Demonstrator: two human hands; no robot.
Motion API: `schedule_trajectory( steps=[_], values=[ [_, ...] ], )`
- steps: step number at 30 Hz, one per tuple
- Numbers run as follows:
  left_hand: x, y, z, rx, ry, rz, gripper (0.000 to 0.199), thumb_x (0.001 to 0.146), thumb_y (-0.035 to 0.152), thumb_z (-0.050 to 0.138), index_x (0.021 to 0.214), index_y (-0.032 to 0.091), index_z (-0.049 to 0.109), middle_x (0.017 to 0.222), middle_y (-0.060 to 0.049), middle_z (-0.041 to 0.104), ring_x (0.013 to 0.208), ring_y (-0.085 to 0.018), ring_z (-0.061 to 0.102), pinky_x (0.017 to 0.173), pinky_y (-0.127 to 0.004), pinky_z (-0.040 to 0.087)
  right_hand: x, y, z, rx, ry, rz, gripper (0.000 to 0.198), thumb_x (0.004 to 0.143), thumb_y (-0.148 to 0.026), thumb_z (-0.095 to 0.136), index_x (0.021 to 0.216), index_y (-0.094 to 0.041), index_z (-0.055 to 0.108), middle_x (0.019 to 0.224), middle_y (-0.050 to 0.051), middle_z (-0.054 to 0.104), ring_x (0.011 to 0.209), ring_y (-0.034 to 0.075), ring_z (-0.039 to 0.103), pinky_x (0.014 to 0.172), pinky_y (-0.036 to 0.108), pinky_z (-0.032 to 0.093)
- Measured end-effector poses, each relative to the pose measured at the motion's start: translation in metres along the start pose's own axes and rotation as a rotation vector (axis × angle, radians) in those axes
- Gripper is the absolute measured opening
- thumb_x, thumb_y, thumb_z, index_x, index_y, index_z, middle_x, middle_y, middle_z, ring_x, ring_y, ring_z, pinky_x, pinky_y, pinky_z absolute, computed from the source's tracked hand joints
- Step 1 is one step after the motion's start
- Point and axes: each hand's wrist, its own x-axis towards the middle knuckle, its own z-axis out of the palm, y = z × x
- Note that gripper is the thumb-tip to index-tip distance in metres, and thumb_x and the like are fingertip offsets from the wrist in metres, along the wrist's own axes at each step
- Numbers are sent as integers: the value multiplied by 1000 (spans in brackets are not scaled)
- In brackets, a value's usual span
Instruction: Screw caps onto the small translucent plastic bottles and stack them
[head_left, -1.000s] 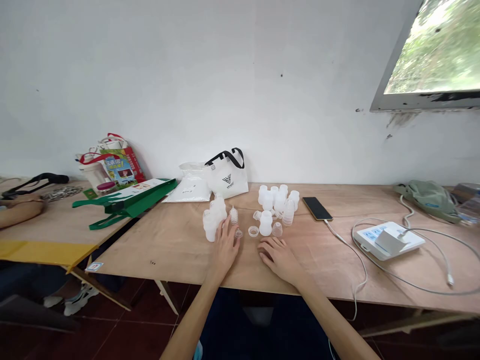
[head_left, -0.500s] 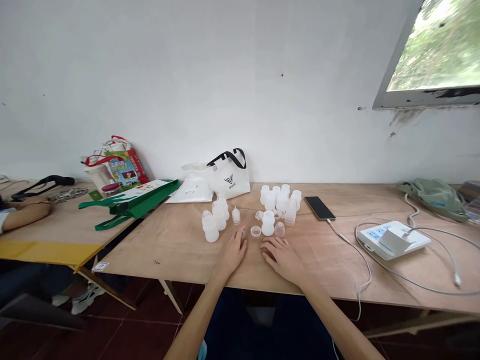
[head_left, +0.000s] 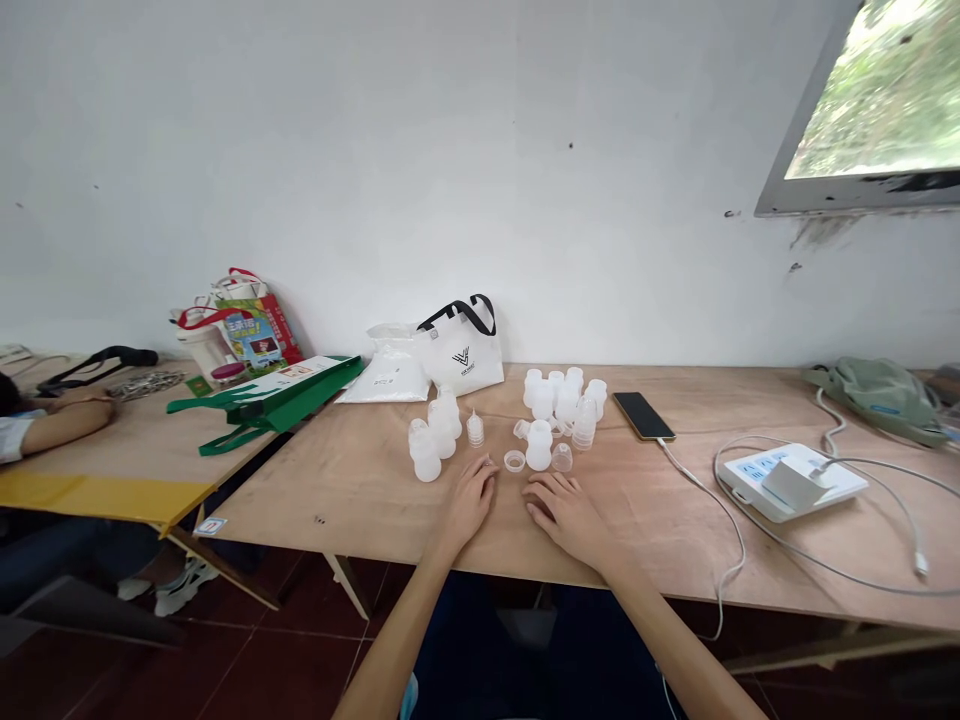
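Observation:
My left hand (head_left: 469, 500) lies on the wooden table with its fingers stretched forward. Its fingertips are at a small clear piece (head_left: 490, 461), partly hidden, too small to name. My right hand (head_left: 564, 508) rests flat, fingers apart, holding nothing. Just beyond it stand an open white plastic bottle (head_left: 538, 446), a clear ring (head_left: 514, 461) and a clear dome cap (head_left: 562, 457). Left of my hands is a row of white capped bottles (head_left: 426, 452); beside them stands a clear ribbed part with a pointed tip (head_left: 475, 429). Several white bottles (head_left: 565, 400) cluster at the back right.
A phone (head_left: 643, 415) with a cable lies to the right, near a white power strip (head_left: 795, 480) and a green cap (head_left: 874, 398). White bags (head_left: 465, 350) lean on the wall. A green bag (head_left: 277, 405) bridges to the left table, where another person's arm (head_left: 71, 425) rests.
The view has turned slightly left, so everything sits a little further right. My left fingertips are now over the small clear piece. My right hand has stayed put.

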Motion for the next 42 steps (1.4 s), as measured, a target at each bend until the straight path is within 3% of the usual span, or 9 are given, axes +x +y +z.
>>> schedule_trajectory(
  steps=[4, 9, 15, 18, 22, 27, 31, 37, 42],
  values=[
    [-1, 1, -1, -24, 10, -35, 33, 101, 22, 44, 129, 21, 60, 154, -11, 48, 143, -26, 46, 119, -47, 39, 0, -2, -2, 13, -6, 10, 17, 100, -24, 51, 113, -25, 64, 123, 6, 66, 113, 25, 59, 93, 41, 44],
    [-2, 5, -5, -62, 30, -71, 50, 100, 23, 46, 150, 21, 40, 163, -12, 32, 152, -26, 30, 123, -48, 32, 0, -3, -3, 43, -7, 21, 18, 101, -24, 50, 113, -25, 63, 122, 6, 67, 114, 26, 59, 93, 41, 44],
    [-4, 5, -3, -15, -4, -42, 56, 100, 26, 48, 153, 25, 33, 166, -11, 26, 153, -29, 26, 122, -51, 31, 1, -2, -1, 26, 4, 15, 18, 100, -24, 52, 114, -25, 64, 123, 6, 67, 114, 26, 59, 94, 41, 45],
    [-4, 5, -3, 22, -3, -22, 52, 100, 27, 47, 151, 25, 37, 164, -11, 29, 151, -29, 31, 120, -52, 33, 0, -2, -1, 23, 7, 6, 18, 101, -24, 52, 113, -25, 64, 123, 7, 67, 114, 26, 60, 95, 42, 45],
    [-4, 7, -5, 91, -34, 27, 34, 101, 27, 46, 134, 26, 56, 149, -10, 50, 138, -29, 48, 115, -52, 39, 1, -2, -2, 18, 3, -1, 17, 100, -23, 52, 113, -25, 64, 124, 7, 67, 115, 26, 60, 95, 42, 44],
    [-2, 9, -7, 76, -32, 50, 28, 101, 24, 45, 124, 27, 61, 136, -8, 57, 128, -28, 54, 109, -50, 43, 1, -3, -2, 11, 12, 2, 17, 100, -22, 53, 111, -25, 65, 122, 7, 67, 113, 25, 60, 93, 41, 45],
    [-2, 10, -6, -80, 3, -16, 32, 97, 19, 48, 128, 24, 55, 135, -10, 52, 124, -25, 56, 108, -44, 47, 1, -4, -2, 9, 12, 4, 17, 100, -22, 53, 111, -25, 64, 121, 6, 67, 113, 25, 59, 93, 41, 44],
    [3, 22, -3, -156, 76, -2, 45, 97, 16, 46, 141, 26, 42, 146, -10, 43, 140, -24, 43, 118, -44, 38, 2, -5, -4, 10, 1, 4, 16, 100, -22, 54, 112, -25, 64, 120, 6, 67, 111, 25, 60, 93, 41, 45],
    [4, 24, 4, -125, -65, 77, 46, 100, 20, 44, 145, 27, 41, 156, -11, 34, 146, -26, 37, 119, -46, 37, 2, -5, -4, -1, 8, -1, 14, 100, -23, 53, 110, -24, 64, 120, 6, 67, 111, 25, 60, 94, 41, 45]
  ],
)
